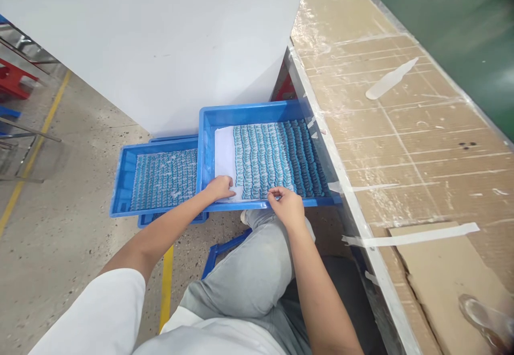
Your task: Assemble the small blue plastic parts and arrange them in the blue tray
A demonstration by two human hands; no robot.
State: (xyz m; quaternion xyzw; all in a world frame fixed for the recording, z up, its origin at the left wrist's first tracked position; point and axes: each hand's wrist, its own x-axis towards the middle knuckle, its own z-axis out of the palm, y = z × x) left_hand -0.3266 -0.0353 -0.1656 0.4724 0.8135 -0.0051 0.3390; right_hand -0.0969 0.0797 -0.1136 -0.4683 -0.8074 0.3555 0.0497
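blue plastic forms the upper tray [241, 110], set against the edge of a cardboard-topped workbench [381, 146], its left side overlapping a lower tray [122, 173] that also carries rows of small pieces. in the upper tray, teal-and-white pieces [261, 157] lie in close rows on white paper [224, 151], with a bare strip of paper along the left side. from where i stand, each piece looks light and perhaps a little soft, though too small to make out its material; it would seem best taken singly between fingertip and thumb, since a heavy touch might push its neighbours out of line. the paper looks thin and likely to slide.

the person's left hand [220, 188] is by the tray's near left corner, over bare paper, thumb and forefinger slightly apart with nothing visible between them; the rows begin just to the right of those fingertips. the right hand [288, 205] is at the middle of the near edge, thumb and forefinger drawn together at the row ends; i cannot tell whether they pinch a piece. more pieces lie just beyond and to the left of its fingertips.
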